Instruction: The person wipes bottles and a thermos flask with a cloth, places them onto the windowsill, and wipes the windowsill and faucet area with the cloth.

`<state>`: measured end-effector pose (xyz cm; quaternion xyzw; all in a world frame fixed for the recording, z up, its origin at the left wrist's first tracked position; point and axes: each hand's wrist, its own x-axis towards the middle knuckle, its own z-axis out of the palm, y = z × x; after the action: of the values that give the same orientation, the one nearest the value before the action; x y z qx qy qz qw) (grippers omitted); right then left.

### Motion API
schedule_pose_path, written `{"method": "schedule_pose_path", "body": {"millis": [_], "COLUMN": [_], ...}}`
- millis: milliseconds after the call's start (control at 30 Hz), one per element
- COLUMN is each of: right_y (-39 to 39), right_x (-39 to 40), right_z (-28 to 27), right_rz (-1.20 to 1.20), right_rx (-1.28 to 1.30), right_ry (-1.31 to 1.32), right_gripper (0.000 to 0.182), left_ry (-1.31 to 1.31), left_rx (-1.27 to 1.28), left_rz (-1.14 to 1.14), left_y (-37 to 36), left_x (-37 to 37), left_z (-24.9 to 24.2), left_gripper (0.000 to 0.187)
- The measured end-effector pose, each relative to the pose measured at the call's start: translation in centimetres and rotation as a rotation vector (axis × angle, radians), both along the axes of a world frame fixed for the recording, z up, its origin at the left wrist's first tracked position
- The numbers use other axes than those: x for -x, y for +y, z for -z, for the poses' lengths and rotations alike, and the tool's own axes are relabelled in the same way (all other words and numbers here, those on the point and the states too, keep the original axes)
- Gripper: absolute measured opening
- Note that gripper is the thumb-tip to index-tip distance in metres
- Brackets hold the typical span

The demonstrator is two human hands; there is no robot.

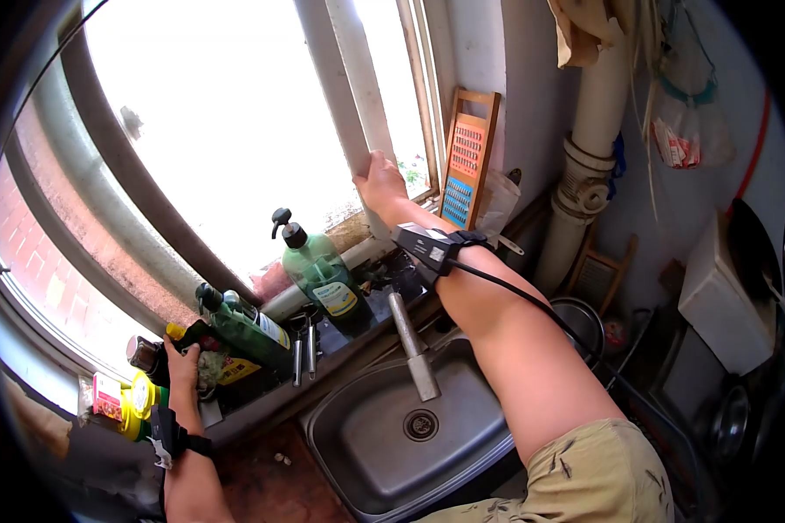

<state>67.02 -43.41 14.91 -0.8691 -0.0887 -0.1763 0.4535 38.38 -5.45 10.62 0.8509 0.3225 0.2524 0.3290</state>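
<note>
Pretty cramped spot. The right hand (380, 180) is up on the white window frame (344, 96), fingers wrapped around its edge, arm stretched right over the steel sink (384, 453). The left hand (181, 359) is down at the near-left end of the sill, closed around a dark bottle (153, 357) lying among the clutter — I can't see its fingers fully. Just right of it lies a green bottle (249, 327) on its side, then an upright green pump bottle (320, 270) with a yellow-and-white label, too small to read. The tap (412, 347) sticks out over the basin. A wooden grater (465, 161) leans in the far corner by the pipe (589, 166) — barely any free ledge.
</note>
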Motion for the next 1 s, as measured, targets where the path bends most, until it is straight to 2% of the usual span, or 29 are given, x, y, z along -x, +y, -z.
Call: {"method": "schedule_pose_path", "body": {"millis": [100, 167, 200, 233, 300, 333, 367, 400, 433, 467, 500, 533, 567, 633, 700, 733, 767, 800, 833, 900, 967, 1000], "right_y": [-1.2, -4.2, -4.3, -5.5, -6.7, -9.5, -10.6, -10.9, -12.7, -13.1, -13.1, -11.7, -10.7, -7.6, -4.5, -4.4, -4.5, -5.0, -4.6, -8.0, -9.3, -10.3], "right_x": [0.8, 4.3, 5.4, 7.7, 8.9, 13.6, 17.1, 17.9, 24.5, 27.8, 28.1, 34.4, 36.8, 40.2, 41.2, 40.7, 40.4, 40.2, 40.4, 39.6, 39.1, 38.2], "right_z": [2.2, 5.9, 5.5, 6.8, 9.1, 13.9, 15.6, 14.8, 19.1, 22.3, 22.5, 24.7, 24.3, 21.5, 21.3, 21.8, 22.7, 23.7, 24.3, 24.9, 25.8, 25.4], "right_rz": [-0.048, -0.224, -0.199, -0.239, -0.288, -0.275, -0.316, -0.319, -0.254, -0.270, -0.299, -0.268, -0.401, -0.578, -0.825, -0.826, -0.796, -0.758, -0.697, -0.646, -0.582, -0.520], "right_rx": [-0.059, -0.215, -0.257, -0.325, -0.420, -0.478, -0.642, -0.622, -0.786, -0.770, -0.721, -0.805, -0.808, -0.805, -0.559, -0.560, -0.476, -0.390, -0.416, -0.758, -0.735, -0.677], "right_ry": [-0.071, 0.011, -0.006, -0.025, -0.153, -0.021, 0.119, 0.135, 0.363, 0.394, 0.407, 0.714, 0.893, 1.062, 0.661, 0.659, 0.651, 0.635, 0.511, 1.095, 1.081, 1.069], "right_gripper": [0.051, 0.051, 0.044, 0.041, 0.031, 0.024, 0.017, 0.011, 0.010, 0.010, 0.013, 0.018, 0.028, 0.044, 0.052, 0.052, 0.052, 0.053, 0.049, 0.044, 0.037, 0.034], "left_ry": [-0.071, -0.258, -0.327, -0.317, -0.402, -0.391, -0.387, -0.367, -0.325, -0.280, -0.241, -0.162, -0.093, -0.036, 0.015, 0.072, 0.086, 0.077, 0.053, 0.085, 0.290, 0.345], "left_rx": [0.028, 0.300, 0.266, 0.268, 0.429, 0.536, 0.643, 0.816, 1.010, 1.115, 1.209, 1.348, 1.467, 1.594, 1.557, 1.504, 1.509, 1.610, 1.700, 1.759, 1.702, 1.539], "left_rz": [0.024, 0.033, 0.028, 0.016, 0.232, 0.220, 0.222, 0.186, 0.112, 0.194, 0.287, 0.123, -0.026, 0.045, 0.207, 0.228, 0.232, 0.355, 0.463, 0.487, 0.503, 0.489], "left_y": [-0.3, 0.1, 1.3, 1.2, 0.2, -1.4, -4.1, -7.4, -10.9, -11.6, -11.7, -15.8, -20.1, -23.4, -27.0, -27.7, -28.0, -28.6, -28.6, -28.4, -28.6, -28.2], "left_x": [1.5, 4.9, 4.7, 6.2, 8.7, 12.3, 14.8, 15.0, 17.4, 18.7, 18.6, 19.4, 19.1, 18.5, 17.0, 16.9, 16.6, 15.9, 15.6, 15.9, 16.6, 17.4], "left_z": [-0.3, 0.1, 1.4, 1.8, 2.2, 4.1, 6.0, 6.5, 7.6, 9.7, 11.7, 13.3, 14.8, 17.7, 19.2, 17.7, 16.2, 14.8, 14.0, 14.0, 14.2, 15.0], "left_gripper": [0.083, 0.067, 0.054, 0.054, 0.039, 0.030, 0.025, 0.024, 0.024, 0.024, 0.024, 0.025, 0.026, 0.033, 0.042, 0.053, 0.053, 0.056, 0.060, 0.066, 0.071, 0.062]}}
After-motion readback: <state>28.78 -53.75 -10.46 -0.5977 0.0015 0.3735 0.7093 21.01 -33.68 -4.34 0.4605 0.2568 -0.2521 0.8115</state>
